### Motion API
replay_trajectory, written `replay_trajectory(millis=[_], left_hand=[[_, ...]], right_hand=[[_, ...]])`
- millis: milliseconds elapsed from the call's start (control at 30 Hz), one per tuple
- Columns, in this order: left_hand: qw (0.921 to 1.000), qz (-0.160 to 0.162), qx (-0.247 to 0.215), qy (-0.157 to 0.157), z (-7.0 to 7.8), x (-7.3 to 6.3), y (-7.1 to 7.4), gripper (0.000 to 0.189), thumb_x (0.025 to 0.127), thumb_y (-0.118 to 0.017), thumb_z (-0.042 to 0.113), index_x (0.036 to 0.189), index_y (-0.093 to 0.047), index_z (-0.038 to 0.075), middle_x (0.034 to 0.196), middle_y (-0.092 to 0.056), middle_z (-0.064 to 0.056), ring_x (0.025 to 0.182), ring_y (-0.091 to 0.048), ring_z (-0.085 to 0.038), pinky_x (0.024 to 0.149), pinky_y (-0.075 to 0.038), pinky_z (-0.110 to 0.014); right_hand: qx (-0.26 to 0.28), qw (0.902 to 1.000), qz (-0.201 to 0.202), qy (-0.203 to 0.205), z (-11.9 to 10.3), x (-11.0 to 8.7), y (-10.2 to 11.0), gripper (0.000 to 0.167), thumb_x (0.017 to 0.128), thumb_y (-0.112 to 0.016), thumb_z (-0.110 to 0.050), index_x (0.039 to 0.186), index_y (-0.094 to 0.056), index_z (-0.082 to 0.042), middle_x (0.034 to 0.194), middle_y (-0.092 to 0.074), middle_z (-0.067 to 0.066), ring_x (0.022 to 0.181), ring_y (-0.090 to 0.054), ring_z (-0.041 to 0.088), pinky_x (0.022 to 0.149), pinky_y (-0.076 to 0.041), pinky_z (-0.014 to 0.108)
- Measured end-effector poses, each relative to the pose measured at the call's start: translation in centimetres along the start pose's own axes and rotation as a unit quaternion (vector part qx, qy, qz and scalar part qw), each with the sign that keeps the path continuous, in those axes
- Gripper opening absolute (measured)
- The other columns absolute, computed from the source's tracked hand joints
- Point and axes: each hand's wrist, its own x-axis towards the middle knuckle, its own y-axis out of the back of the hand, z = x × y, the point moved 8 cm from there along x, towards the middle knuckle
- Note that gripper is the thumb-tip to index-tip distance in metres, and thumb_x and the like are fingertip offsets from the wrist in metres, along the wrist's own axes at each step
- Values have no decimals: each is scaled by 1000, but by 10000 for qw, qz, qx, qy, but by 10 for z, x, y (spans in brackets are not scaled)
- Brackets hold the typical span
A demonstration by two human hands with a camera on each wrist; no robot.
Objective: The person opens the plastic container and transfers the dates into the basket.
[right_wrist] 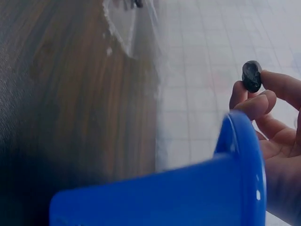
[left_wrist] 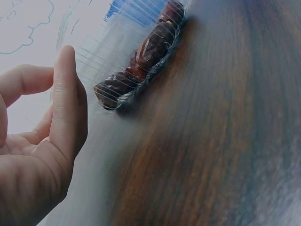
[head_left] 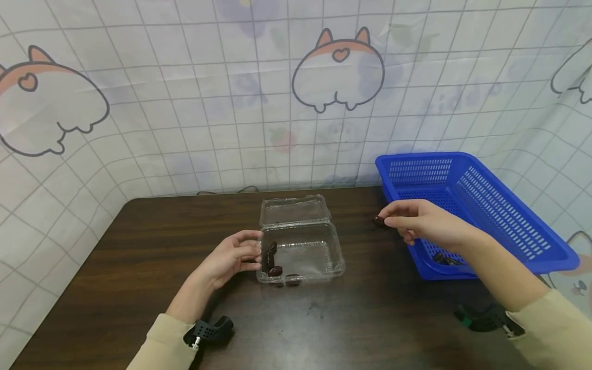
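My right hand [head_left: 427, 223] pinches a dark, wrinkled date [head_left: 379, 221] between thumb and fingertips, just left of the blue basket. In the right wrist view the same date [right_wrist: 252, 76] stands out past the basket's rim. At the middle of the table lies a clear plastic clamshell box [head_left: 307, 262], its lid [head_left: 296, 210] folded back. Several dates [head_left: 271, 259] form a row along its left wall. Against that wall rest the extended fingers of my left hand [head_left: 231, 257]. The left wrist view shows the dates [left_wrist: 153, 47] through the plastic.
The blue plastic basket [head_left: 418, 262] stands at the right, with a few dark pieces [head_left: 445, 258] in its near corner. A tiled-pattern cloth [head_left: 231, 128] with cartoon prints hangs behind the brown wooden table [head_left: 152, 257]. Thin dark cables [head_left: 247, 189] show at the back edge.
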Motion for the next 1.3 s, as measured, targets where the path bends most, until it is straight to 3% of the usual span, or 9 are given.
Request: replay_trajectory(millis=[267, 467, 700, 1300], left_hand=[[10000, 4, 15, 33, 1, 0, -1, 52, 102, -59, 2, 149, -38, -3, 98, -61, -5, 82, -65, -16, 83, -61, -35], [10000, -15, 31, 28, 1, 1, -1, 52, 102, -59, 2, 149, -38, -3, 99, -61, -6, 83, -64, -16, 83, -61, -35], [10000, 9, 28, 35, 1, 1, 0, 52, 102, -59, 2, 149, -38, -3, 99, -60, -6, 83, -64, -17, 83, -61, -36], [10000, 51, 28, 56, 0, 0, 1, 53, 101, -60, 3, 149, -38, -3, 102, -60, -6, 83, -65, -16, 83, -61, -35]], right_hand=[[21, 9996, 292, 59, 6, -10, 22, 39, 106, -60, -25, 133, -57, 3, 83, -48, 9, 68, -48, 21, 61, -48, 36], [-6, 9983, 590, 12, 13, -16, 38, 38, 108, -57, -24, 133, -56, 4, 77, -48, 6, 67, -48, 20, 61, -48, 33], [66, 9980, 603, -160, 25, -19, 48, 44, 110, -53, -25, 138, -50, 7, 78, -46, 6, 69, -48, 21, 63, -46, 37], [186, 9949, 825, -557, 54, -30, 65, 39, 110, -53, -25, 134, -51, 6, 80, -48, 3, 67, -47, 17, 64, -49, 33]])
